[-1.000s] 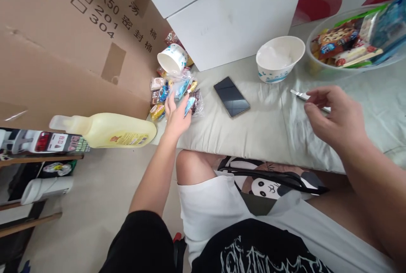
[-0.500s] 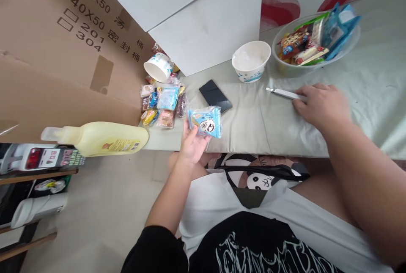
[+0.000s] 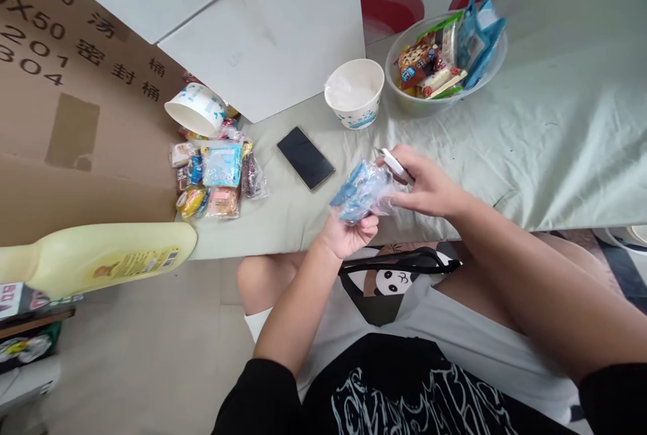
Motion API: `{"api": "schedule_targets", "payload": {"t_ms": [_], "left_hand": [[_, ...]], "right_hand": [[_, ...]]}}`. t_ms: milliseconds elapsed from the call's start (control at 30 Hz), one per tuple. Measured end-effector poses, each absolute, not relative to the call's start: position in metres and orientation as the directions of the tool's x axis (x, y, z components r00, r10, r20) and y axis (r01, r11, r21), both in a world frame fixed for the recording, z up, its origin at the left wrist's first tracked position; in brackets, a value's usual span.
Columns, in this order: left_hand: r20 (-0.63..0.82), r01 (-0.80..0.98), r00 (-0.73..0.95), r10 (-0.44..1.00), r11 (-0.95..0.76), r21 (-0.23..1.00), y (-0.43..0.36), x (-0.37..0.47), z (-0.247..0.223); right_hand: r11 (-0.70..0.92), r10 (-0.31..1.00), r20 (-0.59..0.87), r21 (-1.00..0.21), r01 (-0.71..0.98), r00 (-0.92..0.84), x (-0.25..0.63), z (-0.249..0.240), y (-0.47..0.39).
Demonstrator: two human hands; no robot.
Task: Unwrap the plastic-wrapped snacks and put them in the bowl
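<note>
Compared with the earlier frame, the blue packet (image 3: 354, 193) and the left hand (image 3: 348, 234) have moved to the right, past the phone (image 3: 306, 157), and the white tool (image 3: 398, 166), which was lying on the counter (image 3: 536, 165), is now lifted in the right hand (image 3: 429, 182). This tool looks like a small cutter, and its narrow tip points to the far left, just beside the packet. From here, one risk would be that the tip slips on the loose, shiny film and reaches the left fingers, because they stand close under the wrapper. Another risk is that the film bends away from the tip, since it seems crumpled and not stretched; a too deep push could also damage what is inside. The left hand is closed narrowly around the near side of the packet, with fingers curled, and holds it above the near edge of the counter. The right hand is half curled and holds the tool between its fingers; its thumb reaches the clear right side of the wrapper, but whether it really grips there, one cannot tell. To the far side, well apart from the tip, stands a white paper bowl (image 3: 356, 113).
</note>
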State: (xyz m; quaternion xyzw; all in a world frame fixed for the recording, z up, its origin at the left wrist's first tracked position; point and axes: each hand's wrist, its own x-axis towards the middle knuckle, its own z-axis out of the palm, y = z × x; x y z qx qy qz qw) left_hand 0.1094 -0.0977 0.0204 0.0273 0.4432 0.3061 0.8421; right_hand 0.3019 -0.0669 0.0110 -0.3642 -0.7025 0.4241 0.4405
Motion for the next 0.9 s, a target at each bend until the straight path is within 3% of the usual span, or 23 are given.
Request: {"api": "schedule_targets", "payload": {"t_ms": [100, 200, 333, 400, 500, 600, 700, 800, 900], "left_hand": [[-0.748, -0.325, 0.472, 0.466, 0.881, 0.343, -0.093, 0.104, 0.019], [-0.733, -0.257, 0.416, 0.538, 0.843, 0.473, -0.092, 0.099, 0.018], [-0.466, -0.342, 0.215, 0.858, 0.513, 0.787, -0.104, 0.1, 0.016], [-0.329, -0.25, 0.1, 0.939, 0.344, 0.905, -0.108, 0.099, 0.011], [-0.216, -0.109, -0.085, 0.973, 0.207, 0.972, -0.107, 0.086, -0.001], [-0.112, 0.01, -0.187, 0.976, 0.116, 0.993, -0.096, 0.062, -0.008], [0.019, 0.213, -0.203, 0.979, 0.026, 0.977, -0.088, 0.044, -0.004], [0.12, 0.4, -0.111, 0.987, -0.066, 0.914, -0.085, 0.039, 0.006], [0.084, 0.448, 0.07, 0.994, -0.106, 0.888, -0.085, 0.041, 0.014]], "right_hand": [[0.353, 0.893, 0.286, -0.924, 0.146, -0.348, 0.303, 0.013, -0.066], [0.206, 0.935, 0.153, -0.969, 0.137, -0.32, 0.294, 0.01, -0.07], [-0.058, 0.996, -0.064, -0.994, 0.094, -0.06, 0.268, 0.001, -0.08], [-0.161, 0.985, -0.162, -0.987, 0.009, -0.066, 0.259, -0.002, -0.085], [-0.215, 0.964, -0.215, -0.976, 0.018, -0.155, 0.256, 0.001, -0.088], [-0.145, 0.977, -0.168, -0.974, 0.173, -0.129, 0.266, 0.01, -0.086], [0.033, 0.992, -0.005, -0.953, 0.301, -0.124, 0.278, 0.018, -0.086], [0.172, 0.967, 0.102, -0.937, 0.304, -0.232, 0.282, 0.022, -0.089], [0.218, 0.951, 0.114, -0.907, 0.361, -0.287, 0.279, 0.022, -0.09]]}}
